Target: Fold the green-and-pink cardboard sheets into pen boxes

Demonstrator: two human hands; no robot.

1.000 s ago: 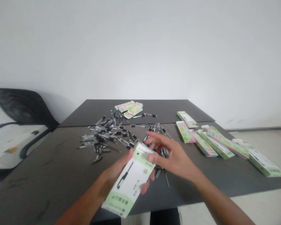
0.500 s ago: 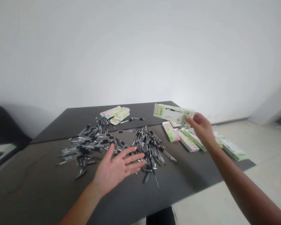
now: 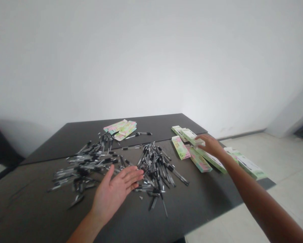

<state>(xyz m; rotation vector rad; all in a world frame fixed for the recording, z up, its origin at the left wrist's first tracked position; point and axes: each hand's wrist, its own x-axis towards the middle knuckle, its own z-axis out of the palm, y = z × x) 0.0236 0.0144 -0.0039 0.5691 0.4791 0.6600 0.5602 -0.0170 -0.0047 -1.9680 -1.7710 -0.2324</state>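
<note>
My left hand [image 3: 116, 192] is held palm up with its fingers stretched out and nothing in it, just in front of the pens. My right hand [image 3: 210, 145] grips the near end of a white and green pen box [image 3: 189, 135], low over the other boxes on the right side of the table. Under and beside it lie a pink and green box [image 3: 180, 147], another box [image 3: 200, 160] and several more. Clear pens with black caps make one heap [image 3: 156, 163] in the middle and a looser heap [image 3: 88, 162] to the left.
The dark table [image 3: 191, 199] has a seam across it. Flat pink and green cartons [image 3: 124, 130] lie at the back left, with a few loose pens beside them. A white wall [image 3: 141, 60] stands behind. A dark chair [image 3: 2, 145] is at the left.
My right hand has lowered the pen box from the air onto or close above the boxes at the right. My left hand has shifted slightly left and down, still open.
</note>
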